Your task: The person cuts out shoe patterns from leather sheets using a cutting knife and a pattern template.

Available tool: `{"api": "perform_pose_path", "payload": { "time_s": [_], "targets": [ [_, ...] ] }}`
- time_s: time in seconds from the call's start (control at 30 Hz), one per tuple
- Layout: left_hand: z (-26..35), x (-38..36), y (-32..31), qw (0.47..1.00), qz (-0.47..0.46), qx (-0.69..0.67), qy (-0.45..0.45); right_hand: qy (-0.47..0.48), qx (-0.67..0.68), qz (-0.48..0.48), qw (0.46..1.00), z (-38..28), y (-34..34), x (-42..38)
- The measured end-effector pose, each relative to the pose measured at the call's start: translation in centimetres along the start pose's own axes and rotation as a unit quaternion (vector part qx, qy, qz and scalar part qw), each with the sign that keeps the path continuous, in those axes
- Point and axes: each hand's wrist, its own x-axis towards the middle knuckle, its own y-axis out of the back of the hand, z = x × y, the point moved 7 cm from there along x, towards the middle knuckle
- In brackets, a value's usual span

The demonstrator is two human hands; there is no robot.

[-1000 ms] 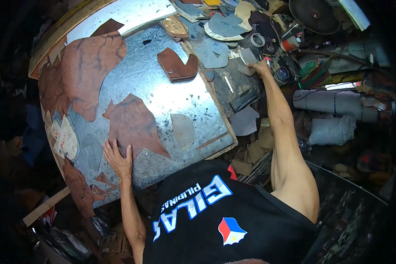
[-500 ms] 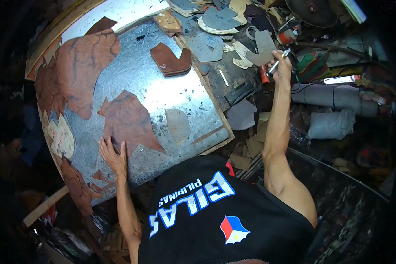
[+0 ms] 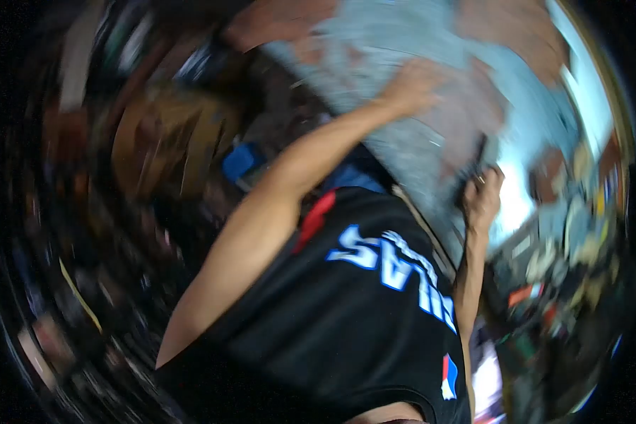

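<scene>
Overall, a metal tabletop (image 3: 403, 147) upper right, dark clutter (image 3: 164, 145) left; brown leather (image 3: 470, 107) meets left hand (image 3: 411, 88), near right hand (image 3: 482, 200) (blurred: can't tell either's grip).

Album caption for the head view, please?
Motion blur: left hand and right hand over a grey worktop with brown pieces.

From my remote seat I see a dull reddish-brown leather piece (image 3: 468, 102), irregular in outline, lying flat in the far part of the scene, right of centre. By its near right edge is a gripped, narrow grey piece (image 3: 487, 150) (badly smeared by motion); I can't tell whether the two touch.
</scene>
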Motion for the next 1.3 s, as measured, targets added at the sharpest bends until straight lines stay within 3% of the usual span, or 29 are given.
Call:
{"api": "perform_pose_path", "payload": {
  "time_s": [0.07, 0.13, 0.2, 0.27, 0.33, 0.4, 0.47, 0.53, 0.6, 0.67, 0.73, 0.8, 0.87, 0.9, 0.93, 0.97, 1.0, 1.03, 1.07, 1.1, 1.13, 1.17, 1.2, 1.23, 1.27, 1.3],
  "targets": [
    [-0.6, -0.3, 1.3, 0.999, -0.02, -0.026, 0.034, 0.067, -0.066, -0.033, 0.995, -1.2, -2.8, 0.4],
    [-1.5, -0.8, 1.3, 0.999, -0.003, 0.026, 0.028, 0.046, -0.102, -0.079, 0.991, -1.6, -4.3, 0.7],
    [-0.4, -0.4, 0.4, 0.999, 0.005, 0.017, 0.038, 0.112, -0.101, -0.051, 0.987, 1.4, -3.5, 0.8],
    [-0.3, -0.2, -0.1, 0.998, 0.023, 0.003, 0.05, 0.025, -0.09, -0.094, 0.991, 2.9, -2.7, 1.5],
    [-1.6, -0.5, -1.3, 0.996, 0.049, 0.011, 0.08, -0.122, -0.083, -0.155, 0.977, 2.1, -2.4, 1.3],
    [-1.8, 0.0, -2.7, 0.998, 0.017, 0.014, 0.065, -0.029, -0.114, -0.132, 0.984, 2.0, -2.2, 1.3],
    [-1.2, 0.4, -1.3, 0.996, 0.008, 0.036, 0.079, -0.003, -0.119, -0.133, 0.984, 2.8, -2.0, 1.7],
    [-1.5, 0.3, -2.3, 0.996, -0.013, 0.053, 0.075, -0.09, -0.135, -0.182, 0.97, 0.9, -1.5, 1.5],
    [-1.6, 0.9, -3.2, 0.994, -0.008, 0.076, 0.073, -0.058, -0.136, -0.169, 0.974, 2.6, -1.6, 2.1],
    [-1.8, 1.4, -4.2, 0.994, -0.02, 0.077, 0.079, -0.14, 0.067, -0.16, 0.975, 2.4, -2.1, 1.6],
    [-2.0, 1.5, -4.1, 0.994, 0.042, 0.068, 0.072, -0.164, 0.032, -0.168, 0.972, 4.6, -2.0, 1.7],
    [-2.1, 1.0, -3.4, 0.995, 0.053, 0.064, 0.057, -0.11, 0.036, -0.153, 0.981, 12.0, -2.4, 3.1],
    [-2.0, 0.5, -1.5, 0.995, 0.061, 0.035, 0.067, -0.155, 0.023, -0.11, 0.981, 10.2, -2.8, 2.0],
    [-1.3, 0.5, -0.7, 0.995, 0.065, 0.008, 0.077, -0.142, 0.101, -0.16, 0.972, 8.8, -3.2, 1.4],
    [-1.6, -0.6, -0.6, 0.978, 0.198, -0.067, -0.008, -0.124, 0.177, -0.185, 0.959, 7.6, -3.0, 1.7],
    [-2.2, -1.4, -2.1, 0.921, 0.284, -0.264, 0.034, -0.128, 0.176, -0.113, 0.969, 10.7, -2.7, 1.7],
    [-1.9, -1.5, -0.5, 0.959, 0.224, -0.171, -0.015, 0.001, 0.031, -0.132, 0.991, 14.5, -3.6, 1.4],
    [-0.8, -1.8, 1.1, 0.942, 0.233, -0.212, -0.115, 0.09, -0.138, -0.149, 0.975, 7.1, -4.1, 1.4],
    [-2.5, -1.1, 0.8, 0.975, 0.153, -0.157, 0.029, -0.288, 0.152, -0.191, 0.926, 4.9, -3.2, 0.6],
    [-3.1, -0.7, 0.0, 0.98, 0.126, -0.155, 0.02, -0.244, 0.299, -0.056, 0.921, 6.4, -4.6, -0.1],
    [-2.5, -1.0, 2.2, 0.984, 0.071, -0.159, 0.042, -0.242, 0.184, -0.083, 0.949, 3.6, -3.6, 0.0],
    [-2.8, -0.9, 2.5, 0.984, 0.057, -0.163, 0.046, -0.189, 0.077, -0.043, 0.978, 0.1, -2.3, 0.3],
    [-2.9, -0.3, 2.4, 0.989, 0.033, -0.132, 0.05, -0.21, 0.13, -0.054, 0.968, -2.1, -1.4, 0.6],
    [-2.5, -0.1, 2.4, 0.991, 0.038, -0.124, 0.039, -0.149, 0.088, -0.038, 0.984, 0.2, -2.9, 0.2],
    [-2.5, 0.3, 2.3, 0.992, 0.046, -0.112, 0.034, -0.21, 0.047, -0.067, 0.974, -2.2, -1.5, 0.0],
    [-2.3, 0.7, 2.1, 0.992, 0.042, -0.119, 0.031, -0.2, 0.075, -0.054, 0.975, -1.6, -2.2, -0.2]
  ]
}}
